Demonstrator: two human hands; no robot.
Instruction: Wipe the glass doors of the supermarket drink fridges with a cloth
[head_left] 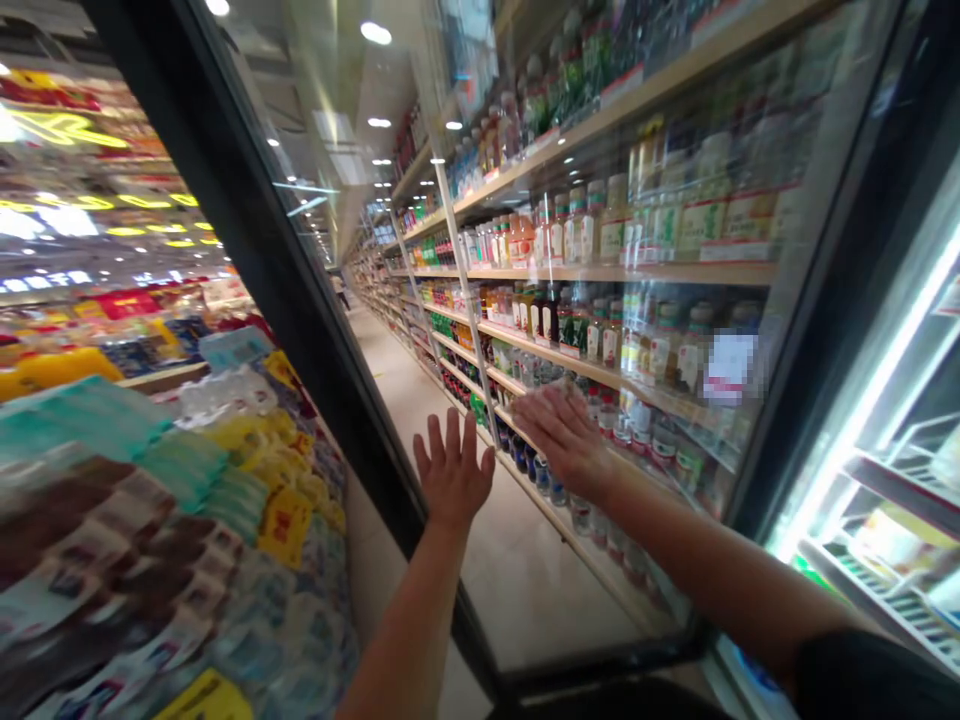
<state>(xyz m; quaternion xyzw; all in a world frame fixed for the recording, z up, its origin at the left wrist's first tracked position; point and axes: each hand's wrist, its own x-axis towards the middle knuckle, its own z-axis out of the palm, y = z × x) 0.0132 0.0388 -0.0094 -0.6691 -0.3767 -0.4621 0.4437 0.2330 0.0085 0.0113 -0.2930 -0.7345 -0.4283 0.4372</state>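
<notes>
A glass cooler door (480,330) in a black frame stands swung open in front of me. My left hand (452,470) lies flat against the glass low down, fingers spread and pointing up, holding nothing. Just to its right my right hand (564,432) also presses flat on the glass, fingers stretched out to the left, empty. Through the glass I see a shop aisle and wooden shelves of bottled drinks (600,230).
The lit cooler interior (892,500) with white wire racks is at the right. Stacked packets of goods (187,500) fill a display at the left. A tiled aisle floor (517,570) runs away between the shelves.
</notes>
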